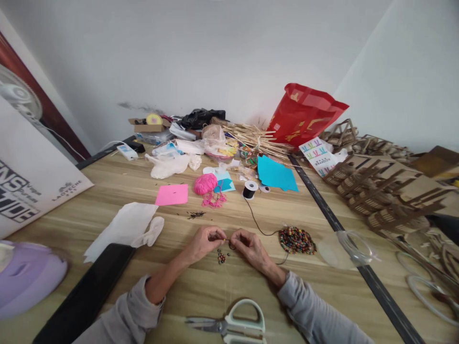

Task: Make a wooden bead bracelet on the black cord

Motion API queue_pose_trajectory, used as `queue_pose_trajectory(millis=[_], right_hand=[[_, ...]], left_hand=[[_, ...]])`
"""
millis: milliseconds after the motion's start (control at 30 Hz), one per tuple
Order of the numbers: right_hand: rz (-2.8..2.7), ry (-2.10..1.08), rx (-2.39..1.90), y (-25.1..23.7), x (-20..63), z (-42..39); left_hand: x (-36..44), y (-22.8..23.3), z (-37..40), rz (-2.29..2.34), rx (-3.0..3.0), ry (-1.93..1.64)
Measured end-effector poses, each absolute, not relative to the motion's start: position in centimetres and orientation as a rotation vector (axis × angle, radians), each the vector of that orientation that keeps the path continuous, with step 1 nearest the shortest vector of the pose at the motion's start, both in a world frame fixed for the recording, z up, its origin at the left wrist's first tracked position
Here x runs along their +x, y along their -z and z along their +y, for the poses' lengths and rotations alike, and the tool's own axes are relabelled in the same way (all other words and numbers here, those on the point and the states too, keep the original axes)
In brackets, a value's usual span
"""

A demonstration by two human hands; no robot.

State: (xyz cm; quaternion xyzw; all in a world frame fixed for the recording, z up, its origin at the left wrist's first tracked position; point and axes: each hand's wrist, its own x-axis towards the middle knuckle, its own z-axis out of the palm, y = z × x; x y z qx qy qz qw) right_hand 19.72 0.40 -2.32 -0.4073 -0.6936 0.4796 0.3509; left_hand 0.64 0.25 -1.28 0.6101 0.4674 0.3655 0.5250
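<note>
Both hands rest on the wooden tabletop (222, 286) at centre frame, fingertips almost meeting. The left hand (202, 241) has its fingers pinched closed on a small bead at the end of the black cord (258, 228). The right hand (251, 246) has its fingers pinched closed on the same cord, just beside the left fingertips.

The cord runs from the right hand toward 1 o'clock, up to the black cord spool (250, 189), which stands upright. A second length loops out from under the right wrist toward the bead pile (297, 240), which lies at 3 o'clock of the right hand, near it. A small cluster of loose beads (221, 257) lies directly below the fingertips, at 6 o'clock (individual colours are too small to tell).

Scissors (229, 325) with pale handles lie at 6 o'clock, well apart from the hands, blades pointing to 9 o'clock. A black phone (89, 291) lies at 8 o'clock of the left hand. White tissue paper (124, 227) lies at 9 o'clock. A pink paper square (172, 195) and a ball of pink yarn (206, 185) lie at 11 and 12 o'clock. A clear plastic lid (346, 248) lies beyond the bead pile at 3 o'clock.
</note>
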Motion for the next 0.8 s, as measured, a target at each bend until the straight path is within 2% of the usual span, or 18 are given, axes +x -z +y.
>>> queue_pose_trajectory(millis=[800], right_hand=[[-1.830, -1.219, -1.054, 2.23, 19.66, 0.34]], left_hand=[[0.62, 1.19, 0.17, 1.119, 1.501, -0.852]])
